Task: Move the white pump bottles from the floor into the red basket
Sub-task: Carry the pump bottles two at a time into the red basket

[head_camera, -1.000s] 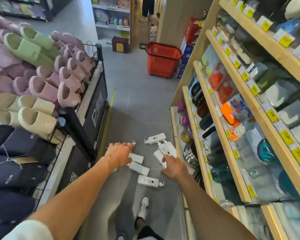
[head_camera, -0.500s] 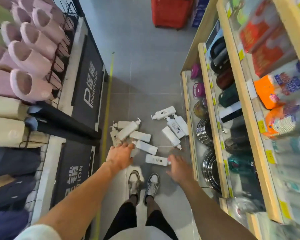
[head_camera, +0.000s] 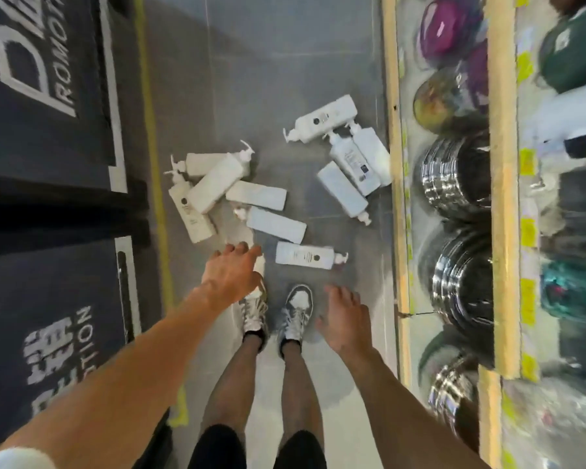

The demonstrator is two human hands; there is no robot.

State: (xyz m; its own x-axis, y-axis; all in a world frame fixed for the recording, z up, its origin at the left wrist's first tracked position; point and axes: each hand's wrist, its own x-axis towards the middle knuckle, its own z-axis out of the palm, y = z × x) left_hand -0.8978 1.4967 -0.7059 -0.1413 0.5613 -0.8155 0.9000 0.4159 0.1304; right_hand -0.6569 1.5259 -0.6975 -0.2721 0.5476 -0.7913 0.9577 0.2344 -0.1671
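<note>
While left hand (head_camera: 232,275), right hand (head_camera: 344,319) hover, bottles (head_camera: 304,257) litter floor (head_camera: 285,62) (two clusters).

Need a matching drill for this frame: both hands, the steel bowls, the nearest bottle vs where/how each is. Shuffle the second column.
Things
1. left hand
2. right hand
3. steel bowls
4. nearest bottle

Places/states
A. stacked on the low shelf at the right
B. lying flat on the floor, pump pointing right
C. fingers stretched toward the left cluster of bottles
D. open beside the right shoe, holding nothing

Pairs: 1-C, 2-D, 3-A, 4-B
</note>
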